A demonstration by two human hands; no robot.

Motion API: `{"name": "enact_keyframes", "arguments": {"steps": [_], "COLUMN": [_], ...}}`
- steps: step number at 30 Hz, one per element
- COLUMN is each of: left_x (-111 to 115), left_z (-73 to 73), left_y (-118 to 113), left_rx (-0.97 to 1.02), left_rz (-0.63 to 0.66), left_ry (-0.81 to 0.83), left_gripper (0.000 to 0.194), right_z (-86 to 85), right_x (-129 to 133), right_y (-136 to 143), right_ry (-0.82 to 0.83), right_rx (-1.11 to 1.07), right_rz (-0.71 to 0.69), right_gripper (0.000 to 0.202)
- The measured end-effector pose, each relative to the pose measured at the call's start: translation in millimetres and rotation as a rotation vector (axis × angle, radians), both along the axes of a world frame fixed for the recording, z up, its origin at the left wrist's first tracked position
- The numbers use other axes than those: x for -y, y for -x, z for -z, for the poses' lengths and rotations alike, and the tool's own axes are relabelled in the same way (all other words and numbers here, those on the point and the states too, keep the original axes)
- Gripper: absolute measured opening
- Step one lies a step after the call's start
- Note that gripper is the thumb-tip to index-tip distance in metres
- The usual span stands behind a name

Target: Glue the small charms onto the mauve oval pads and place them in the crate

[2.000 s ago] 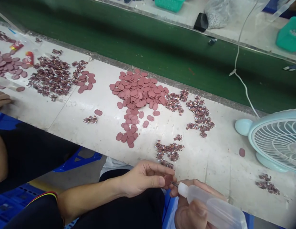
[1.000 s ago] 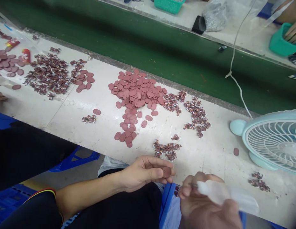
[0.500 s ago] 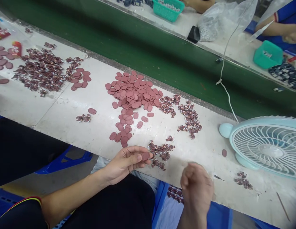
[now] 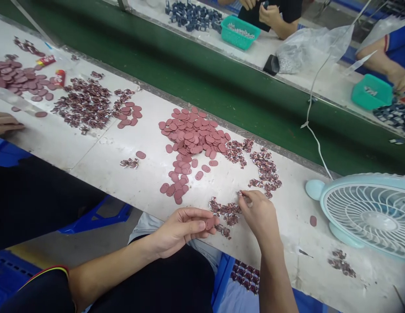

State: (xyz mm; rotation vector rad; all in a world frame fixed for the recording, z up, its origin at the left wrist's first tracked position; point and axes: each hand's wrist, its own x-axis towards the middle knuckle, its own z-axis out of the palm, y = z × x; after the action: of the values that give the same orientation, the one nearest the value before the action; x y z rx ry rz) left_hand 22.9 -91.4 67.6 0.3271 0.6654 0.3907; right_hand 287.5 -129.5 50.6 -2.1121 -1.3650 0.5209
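My left hand (image 4: pixel 185 228) pinches a dark red oval disc (image 4: pixel 209 224) between thumb and fingers, over the table's near edge. To its right my right hand (image 4: pixel 256 208) reaches down with thumb and index finger closed at a small brown and white piece (image 4: pixel 240 193). That piece is mostly hidden by the fingertips. Just left of my right hand lies a small cluster of brown and white pieces (image 4: pixel 226 208). Beyond both hands spreads a big heap of red oval discs (image 4: pixel 192 130), with more small pieces (image 4: pixel 264 169) to its right.
A light blue fan (image 4: pixel 372 213) stands at the right with its white cable. At the left are another pile of small pieces (image 4: pixel 86 102), red discs (image 4: pixel 19 78) and a person's hand (image 4: pixel 6 124). Across the green belt (image 4: pixel 156 74) people work beside green baskets (image 4: pixel 239 32).
My right hand has moved up and forward from the near edge to the small pieces, its fingers now at one. My left hand keeps its disc. The view has shifted, and a person's hand shows at left.
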Motion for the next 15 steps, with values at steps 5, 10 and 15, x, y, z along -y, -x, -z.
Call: {"name": "enact_keyframes", "arguments": {"steps": [5,10,15], "left_x": [1.3,7.1,11.0], "left_z": [-0.6,0.2,0.5], "left_y": [-2.7,-9.7,-15.2], "left_rx": [0.045,0.043,0.043], "left_rz": [0.021,0.089,0.142], "left_ry": [-0.093,-0.173,-0.154], "left_gripper": [0.029,0.028,0.027], "right_z": [-30.6,-49.3,-47.7], "right_x": [47.9,82.8,82.4], "right_y": [49.5,103.1,110.0], "right_ry": [-0.067,-0.144,-0.148], "right_rx": [-0.239,-0.804,-0.794], "right_rz": [0.135,0.299,0.3], "right_gripper": [0.026,0.015,0.012]}}
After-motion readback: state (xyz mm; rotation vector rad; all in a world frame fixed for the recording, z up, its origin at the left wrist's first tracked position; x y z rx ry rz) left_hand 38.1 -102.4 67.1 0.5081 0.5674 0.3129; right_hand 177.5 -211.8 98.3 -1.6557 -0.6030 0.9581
